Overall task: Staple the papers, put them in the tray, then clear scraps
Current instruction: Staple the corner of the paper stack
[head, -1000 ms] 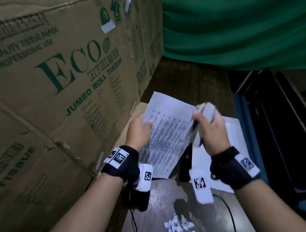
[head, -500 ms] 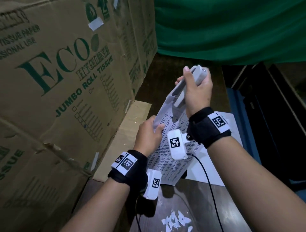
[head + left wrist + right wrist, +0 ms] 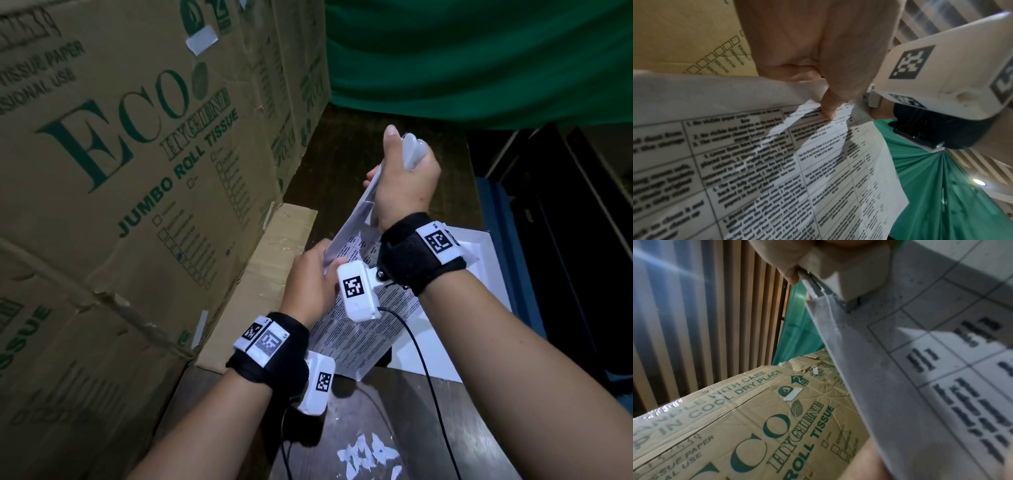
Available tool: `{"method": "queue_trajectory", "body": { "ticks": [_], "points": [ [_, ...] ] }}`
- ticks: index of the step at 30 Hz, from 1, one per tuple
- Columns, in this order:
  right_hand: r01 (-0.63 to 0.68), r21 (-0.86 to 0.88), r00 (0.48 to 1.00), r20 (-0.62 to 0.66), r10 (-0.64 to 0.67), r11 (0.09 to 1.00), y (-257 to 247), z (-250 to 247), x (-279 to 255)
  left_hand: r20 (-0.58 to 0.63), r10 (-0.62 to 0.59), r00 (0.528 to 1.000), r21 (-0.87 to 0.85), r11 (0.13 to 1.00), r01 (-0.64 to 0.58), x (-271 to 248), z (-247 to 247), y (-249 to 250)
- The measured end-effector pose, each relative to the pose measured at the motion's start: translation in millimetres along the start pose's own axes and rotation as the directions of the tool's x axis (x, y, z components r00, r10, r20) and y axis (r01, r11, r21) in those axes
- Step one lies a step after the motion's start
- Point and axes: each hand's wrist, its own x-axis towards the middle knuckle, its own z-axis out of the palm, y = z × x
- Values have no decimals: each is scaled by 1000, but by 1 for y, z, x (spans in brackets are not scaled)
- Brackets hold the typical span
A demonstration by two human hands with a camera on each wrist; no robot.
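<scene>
The thin white printed sheets of paper (image 3: 356, 329) are up in the air over the dark wooden table (image 3: 383, 404), tilted on edge, top corner sitting in the mouth of the light grey plastic stapler (image 3: 409, 152). Right hand (image 3: 406, 185) wrapped tight around that stapler, thumb on top. Left hand (image 3: 310, 284) pinching the sheets' left edge, thumb pressed on the print. Light, floppy stuff, this: it bows easily, so a hold close to the stapled corner looks safest. Torn white paper scraps (image 3: 370, 455) lie near the table's front edge; the big brown cardboard carton (image 3: 137, 171) looms left.
</scene>
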Motion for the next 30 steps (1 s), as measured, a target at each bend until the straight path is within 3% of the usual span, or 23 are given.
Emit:
{"method": "queue_trajectory", "body": {
  "ticks": [6,11,15,16,18,19,20,22,23,25,26,28,30],
  "points": [
    [-56,-3,998,-7,56,998,3,4,-3,-8,12,1000,49,999,-11,-4,-2,-6],
    [-4,126,993,120,-11,992,-4,-4,-11,-64,-65,996,29,997,67,-6,-20,-6],
    [-17,276,1000,-3,18,961,3,-44,-17,-186,-72,980,57,995,84,-10,-62,-16],
    [-18,215,1000,-1,19,976,13,-57,-25,-229,-73,971,59,994,89,-11,-74,-19],
    [-25,-75,993,114,33,997,45,-81,-49,-311,-77,947,34,995,92,-12,-97,-22],
    [-24,-218,969,236,76,976,63,-91,-65,-344,-71,936,31,996,87,-13,-106,-22],
    [28,-369,909,396,130,929,84,-100,-79,-372,-61,926,39,996,81,-13,-114,-22],
    [258,-628,695,649,311,734,129,-114,-108,-410,-42,911,61,995,73,-13,-126,-22],
    [376,-690,594,692,411,618,149,-119,-119,-419,-41,907,61,995,73,-13,-130,-21],
    [554,-718,473,688,550,421,181,-127,-140,-417,-60,907,41,996,85,-15,-132,-16],
    [625,-704,446,676,586,337,193,-129,-149,-417,-71,906,20,996,87,-16,-131,-13],
    [708,-678,441,644,625,198,207,-130,-161,-408,-91,908,-35,996,84,-18,-128,-7],
    [718,-681,458,617,640,143,209,-128,-164,-380,-92,921,-81,995,66,-19,-124,0]
  ]
}}
